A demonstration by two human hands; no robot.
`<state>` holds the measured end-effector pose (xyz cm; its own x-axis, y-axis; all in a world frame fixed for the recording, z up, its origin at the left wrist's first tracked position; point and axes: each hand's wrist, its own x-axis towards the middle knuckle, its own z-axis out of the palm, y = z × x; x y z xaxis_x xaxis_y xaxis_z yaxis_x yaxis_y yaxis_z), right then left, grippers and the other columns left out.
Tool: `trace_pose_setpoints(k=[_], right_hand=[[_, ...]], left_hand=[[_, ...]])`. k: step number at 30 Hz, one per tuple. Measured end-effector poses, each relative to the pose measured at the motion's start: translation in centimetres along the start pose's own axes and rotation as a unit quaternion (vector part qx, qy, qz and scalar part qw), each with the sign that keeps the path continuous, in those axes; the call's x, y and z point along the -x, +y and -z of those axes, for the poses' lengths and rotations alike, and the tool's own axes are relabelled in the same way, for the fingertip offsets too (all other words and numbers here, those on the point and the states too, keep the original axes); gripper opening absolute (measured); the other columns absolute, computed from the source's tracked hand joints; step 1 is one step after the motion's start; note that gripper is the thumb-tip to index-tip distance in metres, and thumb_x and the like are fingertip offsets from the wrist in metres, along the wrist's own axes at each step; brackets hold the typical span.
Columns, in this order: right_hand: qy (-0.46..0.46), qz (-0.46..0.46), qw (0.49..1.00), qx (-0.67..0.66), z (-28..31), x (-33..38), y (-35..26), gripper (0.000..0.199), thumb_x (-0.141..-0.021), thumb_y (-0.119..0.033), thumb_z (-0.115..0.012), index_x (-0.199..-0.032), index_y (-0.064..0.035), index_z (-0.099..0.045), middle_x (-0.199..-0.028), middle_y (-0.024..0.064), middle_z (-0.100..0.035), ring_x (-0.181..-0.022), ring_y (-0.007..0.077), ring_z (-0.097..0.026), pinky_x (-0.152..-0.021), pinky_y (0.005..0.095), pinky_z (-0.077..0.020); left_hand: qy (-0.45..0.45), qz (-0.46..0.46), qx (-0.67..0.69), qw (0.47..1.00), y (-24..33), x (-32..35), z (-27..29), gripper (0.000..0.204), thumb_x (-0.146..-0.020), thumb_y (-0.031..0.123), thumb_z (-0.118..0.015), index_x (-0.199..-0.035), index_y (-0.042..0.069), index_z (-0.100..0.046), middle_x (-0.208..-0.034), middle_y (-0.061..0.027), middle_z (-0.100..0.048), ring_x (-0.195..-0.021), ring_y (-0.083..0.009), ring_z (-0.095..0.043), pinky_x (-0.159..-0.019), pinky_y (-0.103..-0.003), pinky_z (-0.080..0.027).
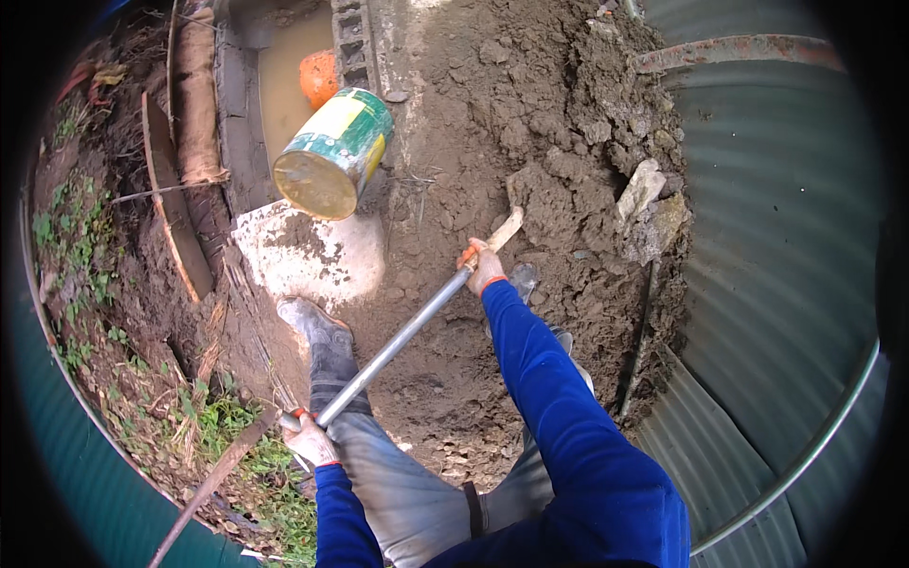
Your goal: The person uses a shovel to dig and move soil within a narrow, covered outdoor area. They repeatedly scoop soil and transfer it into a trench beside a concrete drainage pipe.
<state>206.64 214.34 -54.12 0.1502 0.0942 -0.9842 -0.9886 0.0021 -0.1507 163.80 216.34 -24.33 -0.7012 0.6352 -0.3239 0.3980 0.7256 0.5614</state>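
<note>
Both my hands wear pale gloves with orange-red cuffs and grip one long-handled digging tool (393,346), which slants across in front of my legs. My left hand (311,441) is closed round the lower-left end of its grey metal shaft. Farther up, my right hand (485,266) wraps the shaft close to the tool's muddy, pale head (507,228). That head meets the wet brown soil (559,237); its exact shape cannot be made out, as it shows nearly edge-on.
A green-and-yellow bucket (352,142) lies ahead, beside a muddy water pit (284,80) holding an orange object (318,78). Concrete blocks (352,43) edge the pit. Corrugated green sheets (776,208) stand at right. Rocks (642,189), wooden boards (175,204) and weeds (227,435) lie around.
</note>
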Motion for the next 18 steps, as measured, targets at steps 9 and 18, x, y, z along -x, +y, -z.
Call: trace_pose_setpoints(k=[9,18], right_hand=[[0.019,-0.057,0.997,-0.046,-1.8,13.3,12.2,0.005,-0.099,-0.015,-0.067,-0.098,-0.0125,-0.064,-0.075,0.0038,-0.056,-0.062,0.021,-0.058,-0.056,0.0424,-0.0539],[0.012,-0.002,0.996,-0.091,-4.7,25.7,23.1,0.01,-0.096,-0.015,-0.069,-0.092,-0.0137,-0.06,-0.07,0.0035,-0.056,-0.059,0.0216,-0.058,-0.06,0.0427,-0.0552]], left_hand=[[-0.017,-0.076,-0.039,0.996,3.2,-6.1,17.3,0.009,-0.088,-0.001,-0.062,-0.096,0.001,-0.064,-0.081,-0.0036,-0.06,-0.067,-0.0156,-0.057,-0.063,-0.032,-0.049],[-0.114,-0.149,-0.049,0.981,10.0,-20.7,30.0,0.017,-0.088,-0.003,-0.061,-0.104,-0.005,-0.062,-0.084,-0.0067,-0.063,-0.067,-0.0138,-0.056,-0.063,-0.032,-0.048]])
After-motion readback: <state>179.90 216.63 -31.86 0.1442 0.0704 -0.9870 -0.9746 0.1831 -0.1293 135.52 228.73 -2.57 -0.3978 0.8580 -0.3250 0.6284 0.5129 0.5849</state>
